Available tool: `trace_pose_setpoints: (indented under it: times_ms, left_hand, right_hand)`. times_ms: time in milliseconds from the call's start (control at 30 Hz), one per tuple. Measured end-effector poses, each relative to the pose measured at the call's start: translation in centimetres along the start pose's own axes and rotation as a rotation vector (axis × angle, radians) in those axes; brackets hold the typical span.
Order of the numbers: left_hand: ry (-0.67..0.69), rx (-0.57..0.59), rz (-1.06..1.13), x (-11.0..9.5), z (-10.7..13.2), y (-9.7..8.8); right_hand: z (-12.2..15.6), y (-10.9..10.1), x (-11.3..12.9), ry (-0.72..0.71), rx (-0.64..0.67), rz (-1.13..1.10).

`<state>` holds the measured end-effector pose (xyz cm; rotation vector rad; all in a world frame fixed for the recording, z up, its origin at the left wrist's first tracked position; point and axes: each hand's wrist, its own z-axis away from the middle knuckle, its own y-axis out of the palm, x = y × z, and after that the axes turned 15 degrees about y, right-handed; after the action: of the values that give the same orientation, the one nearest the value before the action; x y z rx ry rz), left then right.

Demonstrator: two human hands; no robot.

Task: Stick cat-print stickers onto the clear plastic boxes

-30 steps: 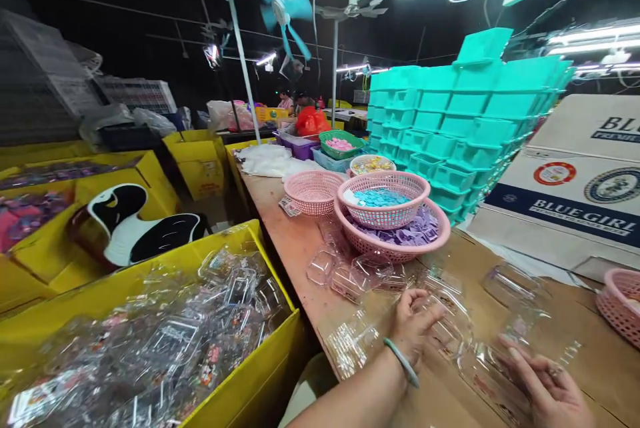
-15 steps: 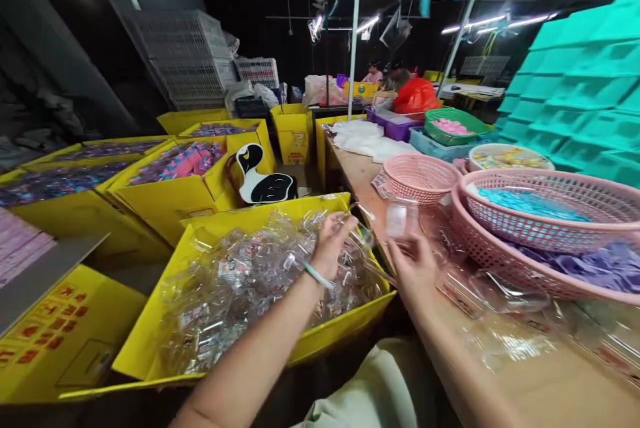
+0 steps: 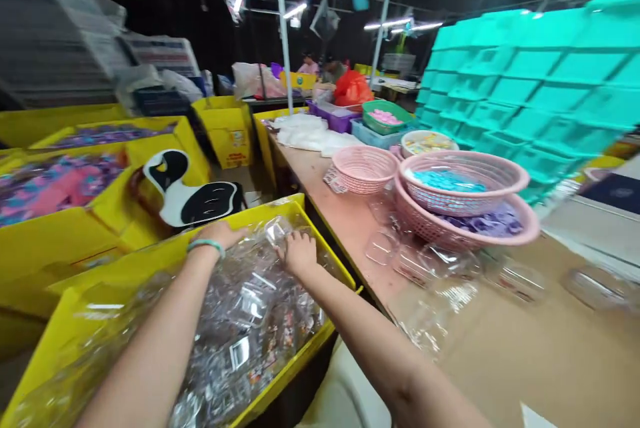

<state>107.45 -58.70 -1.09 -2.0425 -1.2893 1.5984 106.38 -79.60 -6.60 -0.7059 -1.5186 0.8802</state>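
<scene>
A yellow box (image 3: pixel 65 321) in front of me is heaped with clear plastic packs (image 3: pixel 250 301), some with small colourful prints. My left hand (image 3: pixel 223 235), with a teal band on its wrist, reaches over the far side of the heap. Its fingers stretch to the right, and their tips blur into the plastic. To its right, my right hand (image 3: pixel 300 253) rests palm down on the packs with its fingers spread, touching a shiny clear piece (image 3: pixel 277 231) near the far corner.
The table (image 3: pixel 500 348) on the right holds loose clear plastic cases (image 3: pixel 420 265), a small pink basket (image 3: pixel 367 169) and stacked pink baskets (image 3: pixel 470 235) with blue and purple pieces. Turquoise bins (image 3: pixel 525 88) rise behind. A black-and-white bird-shaped board (image 3: pixel 200 198) stands beyond the box.
The view has turned right. Both hands were held up near the box's right edge, a clear case in the right; now both are down on the heap, the right empty.
</scene>
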Motion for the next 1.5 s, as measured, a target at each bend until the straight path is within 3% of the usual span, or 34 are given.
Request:
trace_pose_setpoints:
  times_ms: [100,200,267,333,400,467,533,600,667,767,900,1033,1167,1300,1500]
  left_hand:
    - [0.114,0.082,-0.154,-1.9,-0.7,1.6]
    - [0.408,0.247,-0.137,-6.8,0.6,5.3]
    - [0.580,0.408,0.008,-11.3,3.0,9.1]
    - [0.714,0.527,0.140,-16.1,6.4,13.1]
    - [0.868,0.558,0.360,-20.5,9.9,17.1]
    - [0.935,0.531,0.453,-24.2,12.9,20.6]
    - [0.903,0.550,0.496,-27.0,14.8,23.5]
    - [0.768,0.600,0.557,-28.6,15.5,25.4]
    - [0.527,0.647,0.698,-29.0,15.4,26.2]
    - [0.258,0.663,0.924,-27.8,14.9,25.4]
    - [0.277,0.462,0.974,-25.6,16.1,23.9]
    - [0.246,0.309,0.943,-25.6,17.7,24.2]
    - [0.174,0.235,0.940,-25.9,17.2,24.4]
    - [0.116,0.198,0.967,-25.3,17.1,24.4]
    - [-0.022,0.148,1.075,-25.1,18.1,25.7]
  right_hand:
    - [2.7,-4.7,-3.0,-0.099,-0.035,0.043]
    - [6.3,-11.1,-8.5,-0.184,-0.247,0.008]
    - [8.7,-15.5,-13.7,-0.091,-0.531,-0.060]
    - [11.0,-19.5,-19.6,0.107,-0.778,-0.086]
    - [13.1,-22.8,-25.7,0.303,-0.900,-0.079]
    - [14.7,-25.1,-31.2,0.464,-0.883,-0.041]
    - [15.6,-26.6,-35.6,0.543,-0.670,0.016]
    - [15.7,-27.2,-38.8,0.574,-0.442,0.029]
    - [15.4,-27.3,-40.9,0.589,-0.333,0.003]
    - [15.2,-26.8,-42.2,0.586,-0.326,-0.043]
    - [14.8,-25.4,-41.0,0.419,-0.294,-0.315]
    - [12.5,-23.5,-37.9,0.231,-0.106,-0.482]
    - [10.4,-22.2,-36.6,0.228,-0.106,-0.379]
    - [10.6,-21.7,-36.8,0.243,-0.128,-0.319]
    - [11.4,-20.5,-35.2,0.318,-0.200,-0.630]
